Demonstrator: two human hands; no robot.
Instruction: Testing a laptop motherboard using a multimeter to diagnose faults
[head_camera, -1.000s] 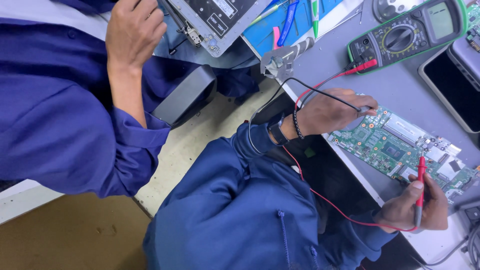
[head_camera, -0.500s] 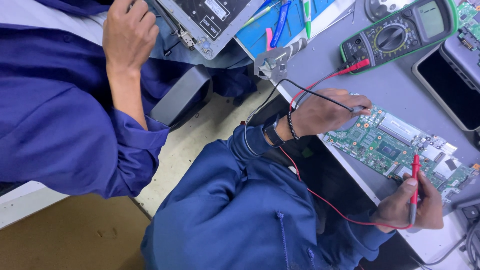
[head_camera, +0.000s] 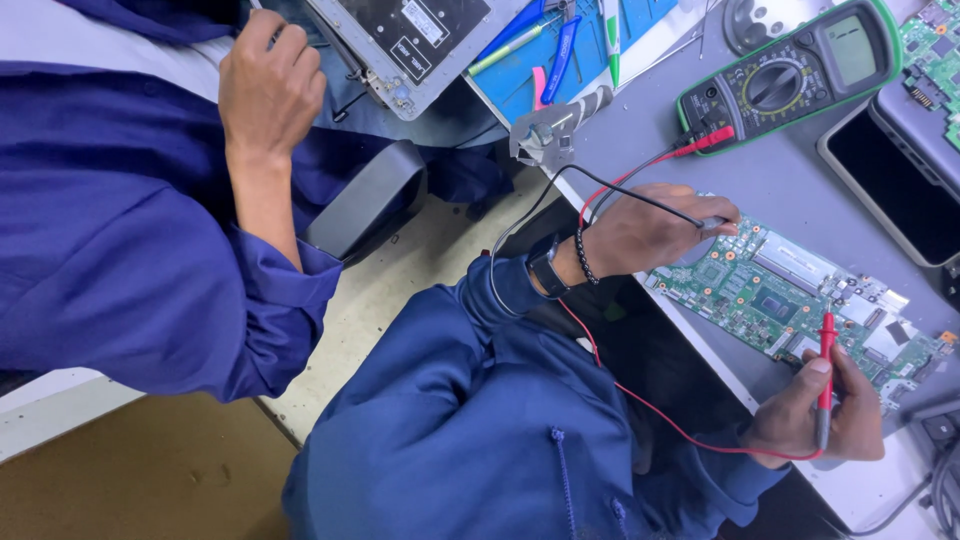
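Fingers of my right hand (head_camera: 820, 415) pinch the red probe (head_camera: 826, 352), left hand (head_camera: 640, 232) grips the black probe (head_camera: 712, 222), both tips meeting the circuit board (head_camera: 790, 295)

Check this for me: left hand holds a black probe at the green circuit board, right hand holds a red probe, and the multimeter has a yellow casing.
One thing is wrong: the multimeter has a green casing, not yellow, as the head view shows. The rest stands: the left hand holds the black probe at the green circuit board, and the right hand holds the red probe.
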